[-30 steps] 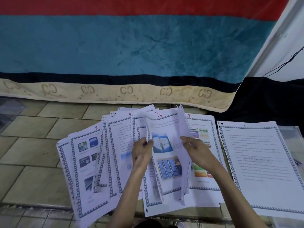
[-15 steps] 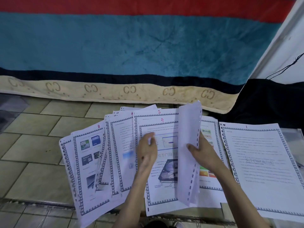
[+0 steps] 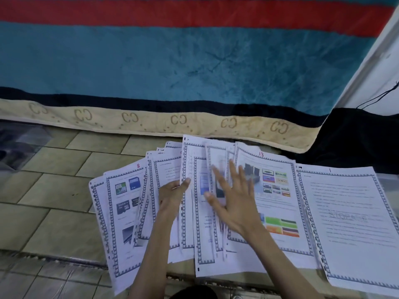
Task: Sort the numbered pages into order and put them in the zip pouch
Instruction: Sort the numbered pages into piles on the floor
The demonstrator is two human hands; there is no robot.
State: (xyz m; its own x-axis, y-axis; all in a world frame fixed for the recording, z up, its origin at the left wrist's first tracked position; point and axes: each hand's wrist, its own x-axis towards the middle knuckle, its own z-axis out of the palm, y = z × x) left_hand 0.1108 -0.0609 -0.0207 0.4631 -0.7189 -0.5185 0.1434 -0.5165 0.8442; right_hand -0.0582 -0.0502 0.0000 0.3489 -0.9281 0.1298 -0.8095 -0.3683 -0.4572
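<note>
- The right hand is lying flat with fingers spread and straight, pressing on blurred sheets in the middle of the fanned pages; it is gripping nothing.
- The left hand is sitting just left of the right hand, its thumb and fingers pinching the edge of a sheet in the fan.
- Page 13 is lying face up just right of the right hand, partly under it.
- Page 8 is lying at the far left of the fan, well apart from the right hand.
- Page 1 is lying alone, set aside to the right of page 13.
- Sorting is looking barely begun: only page 1 seems placed, and the rest are lying out of order.
- I cannot make out the zip pouch; clear plastic at the right edge, partly under page 1, may be it.
- Beyond the fan, a striped blanket is hanging over the tiled floor; nothing is blocking the hands.
</note>
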